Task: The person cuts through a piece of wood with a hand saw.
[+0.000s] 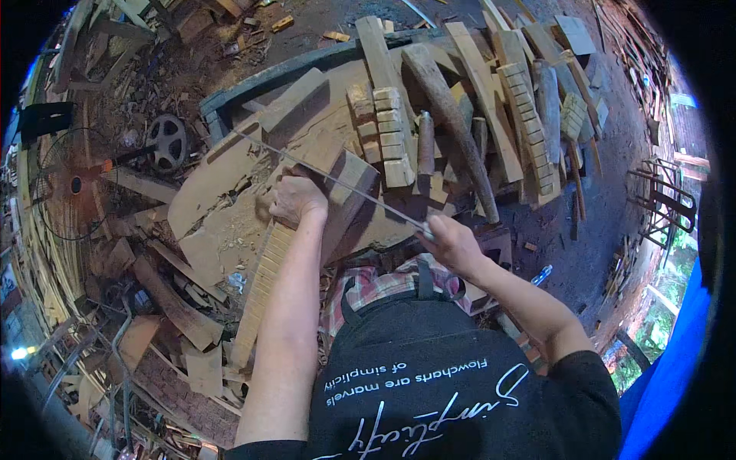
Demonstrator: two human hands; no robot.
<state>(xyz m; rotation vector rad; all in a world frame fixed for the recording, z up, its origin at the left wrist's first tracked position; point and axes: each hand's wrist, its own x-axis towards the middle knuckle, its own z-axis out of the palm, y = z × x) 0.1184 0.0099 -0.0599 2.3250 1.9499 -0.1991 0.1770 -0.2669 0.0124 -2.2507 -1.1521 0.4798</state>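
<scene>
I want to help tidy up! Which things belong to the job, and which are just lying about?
Looks part of the job:
- long thin tool in the right hand
- notched wooden strip at the left hand

Probably just lying about:
- wire-caged fan
- spoked wheel
- curved wooden piece, lower left

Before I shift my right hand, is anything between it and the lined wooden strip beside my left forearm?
Yes: in this view, your left forearm and a thick wooden block lie between your right hand and the strip. The thin rod tool in that hand crosses in front of the block; whether they touch isn't clear.
</scene>
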